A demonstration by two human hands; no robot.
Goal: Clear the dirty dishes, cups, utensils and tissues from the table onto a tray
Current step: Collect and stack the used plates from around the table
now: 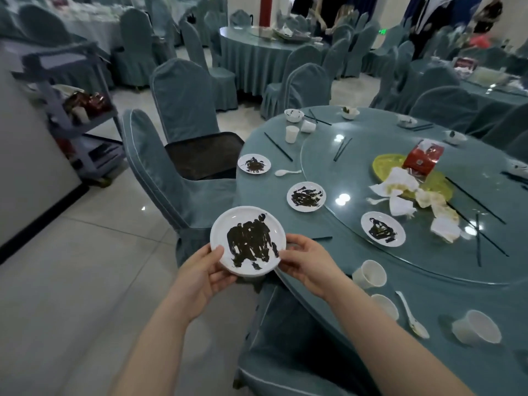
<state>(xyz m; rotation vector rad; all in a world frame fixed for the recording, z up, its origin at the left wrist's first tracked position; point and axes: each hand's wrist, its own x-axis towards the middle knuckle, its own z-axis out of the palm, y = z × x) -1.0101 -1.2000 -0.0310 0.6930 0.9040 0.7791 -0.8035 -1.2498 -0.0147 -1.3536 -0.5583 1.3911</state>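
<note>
Just off the table's near edge, both hands carry a round white plate smeared with dark sauce (248, 240), level, over the floor beside a teal-covered chair (160, 178). Left hand (200, 272) pinches the rim from below-left, thumb on the lip; right hand (307, 262) curls round the opposite rim, fingers underneath. Looks stiff and light, likely plastic or melamine, and that wet smear means keep it flat and stay on the clean rim. A black mesh tray (204, 155) waits on the chair seat, well apart from the plate. Back on the teal round table (371, 281) three more smeared plates sit: one far (254, 163), one middle (306, 196), one on the glass turntable (383, 229). Crumpled tissues (405, 192) will be soft and greasy; pinch those. White paper cups (369, 274) crush easily. The red carton (423, 158) carries print, too blurred to read.
</note>
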